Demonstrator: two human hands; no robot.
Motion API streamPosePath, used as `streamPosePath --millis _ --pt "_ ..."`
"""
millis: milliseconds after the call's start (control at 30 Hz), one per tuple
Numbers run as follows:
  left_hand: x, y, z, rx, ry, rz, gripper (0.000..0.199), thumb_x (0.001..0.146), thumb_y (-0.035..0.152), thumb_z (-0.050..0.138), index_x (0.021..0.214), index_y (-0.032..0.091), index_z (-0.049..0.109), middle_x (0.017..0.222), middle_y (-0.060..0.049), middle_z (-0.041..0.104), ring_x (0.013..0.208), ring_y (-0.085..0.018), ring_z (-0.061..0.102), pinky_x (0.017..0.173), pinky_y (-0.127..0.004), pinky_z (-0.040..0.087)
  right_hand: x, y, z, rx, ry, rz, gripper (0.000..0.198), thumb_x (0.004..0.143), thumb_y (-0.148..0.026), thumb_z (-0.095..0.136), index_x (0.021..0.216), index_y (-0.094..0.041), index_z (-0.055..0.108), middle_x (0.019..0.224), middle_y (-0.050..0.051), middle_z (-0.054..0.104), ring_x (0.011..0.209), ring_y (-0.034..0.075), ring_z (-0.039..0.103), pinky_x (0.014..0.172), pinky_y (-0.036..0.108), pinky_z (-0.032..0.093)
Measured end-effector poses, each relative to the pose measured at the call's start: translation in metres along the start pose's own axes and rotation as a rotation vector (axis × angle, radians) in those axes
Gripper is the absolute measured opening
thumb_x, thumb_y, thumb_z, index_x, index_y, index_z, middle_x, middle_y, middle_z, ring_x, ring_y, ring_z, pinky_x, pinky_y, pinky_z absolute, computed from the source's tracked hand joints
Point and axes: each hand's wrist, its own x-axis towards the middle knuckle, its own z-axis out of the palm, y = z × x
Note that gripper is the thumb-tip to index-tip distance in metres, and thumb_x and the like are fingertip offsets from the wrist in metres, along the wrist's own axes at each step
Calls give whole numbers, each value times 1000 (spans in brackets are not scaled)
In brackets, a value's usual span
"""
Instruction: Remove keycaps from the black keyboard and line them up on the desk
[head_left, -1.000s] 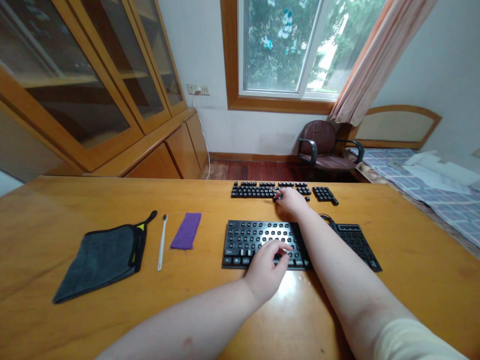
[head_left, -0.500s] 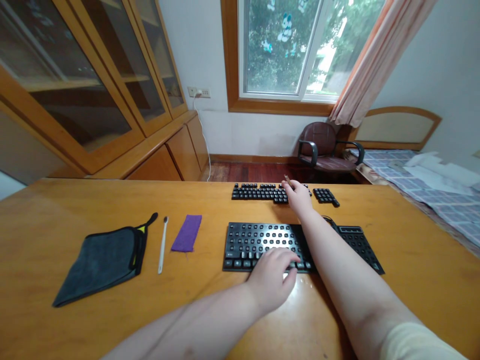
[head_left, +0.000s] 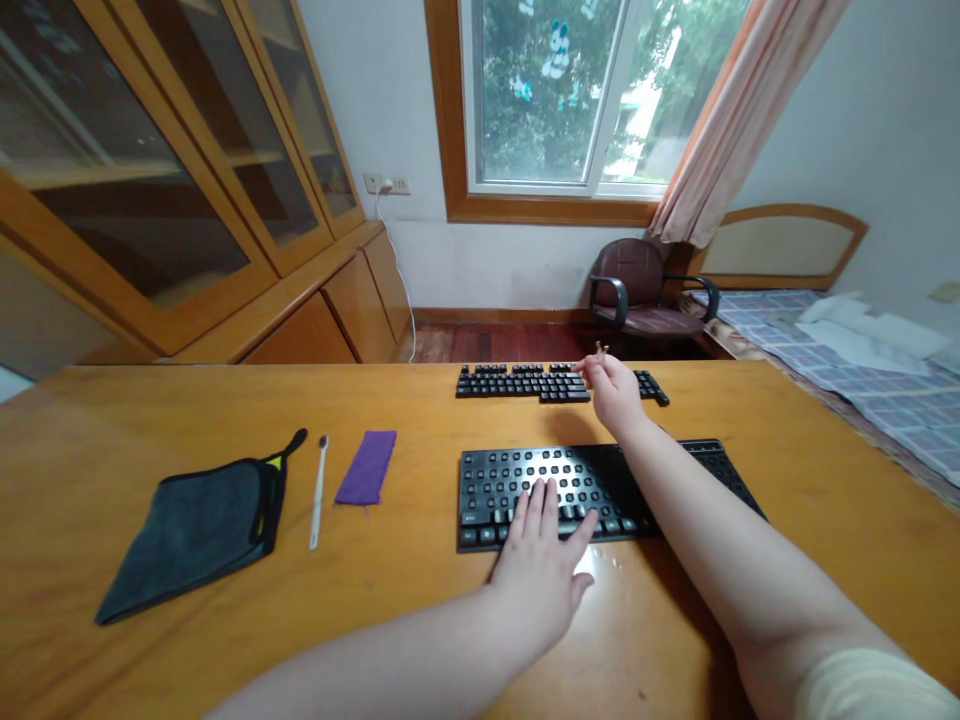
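Observation:
A black keyboard (head_left: 487,485) lies across the table. Most of its keycaps are off, while the bottom row still carries some. My left hand (head_left: 538,570) rests over its front edge, fingers spread, fingertips on the lower rows. Farther away, my right hand (head_left: 616,392) is closed around a small, thin, brownish tool (head_left: 601,349) whose tip sticks out above the fingers; its exact kind is too small to make out. Loose black keycaps (head_left: 499,385) lie in rows along the far table edge, just left of that hand. My right forearm covers part of the keyboard.
To the left lie a folded grey cloth (head_left: 199,530), a white toothbrush (head_left: 318,500) and a purple cloth (head_left: 367,468). More keycaps (head_left: 652,388) sit right of my right hand. Beyond the table (head_left: 405,600) stand a brown armchair (head_left: 634,280) and a bed (head_left: 847,350).
My left hand has opened from a curled pose to spread fingers on the keyboard. My right hand has moved slightly right with the tool, which now points more upright.

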Motion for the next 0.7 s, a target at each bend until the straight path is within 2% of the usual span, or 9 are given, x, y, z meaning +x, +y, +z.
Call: streamPosePath --millis 100,200,267,400,467,567,700 --pt "-1 2 1 39 5 -22 62 82 52 50 139 36 32 150 -11 22 138 -38 7 106 -60 14 -35 -12 -14 99 -9 17 58 94 -48 21 67 -18 62 69 6 63 69 17 58 68 28 43" --pt "-3 6 1 78 20 -84 62 78 57 53 136 41 36 149 -11 26 137 -41 7 102 -67 6 -72 -17 -20 159 -167 35 57 93 -49 24 63 -18 61 54 3 56 52 14 52 52 26 40" --pt "-5 8 1 100 34 -123 62 77 58 54 135 42 37 148 -11 28 137 -43 8 99 -71 1 -86 -18 -18 148 -266 -16 50 92 -48 31 68 -18 63 52 1 54 48 14 51 50 25 39" --pt "-8 10 3 127 36 -173 69 76 60 54 137 35 36 147 -15 30 136 -43 9 99 -70 -2 -89 -22 -11 62 -451 -117 38 90 -41 39 75 -19 65 55 1 58 52 14 54 55 25 42" --pt "-9 10 2 139 39 -187 71 75 61 54 137 33 37 147 -16 30 136 -43 8 99 -70 -3 -87 -23 -10 52 -498 -140 37 91 -39 38 76 -18 65 59 2 61 53 13 55 56 25 43" --pt "-9 10 0 137 39 -144 66 78 58 52 137 35 37 147 -15 28 137 -42 8 99 -70 -2 -85 -20 -12 47 -474 -173 43 92 -41 35 72 -18 64 59 3 61 54 14 56 57 25 43" --pt "-6 9 -1 100 18 -45 60 82 53 49 138 36 34 148 -12 27 138 -38 10 104 -65 4 -85 -14 -20 82 -446 -268 54 94 -45 27 62 -18 61 54 3 58 53 13 55 57 25 43"
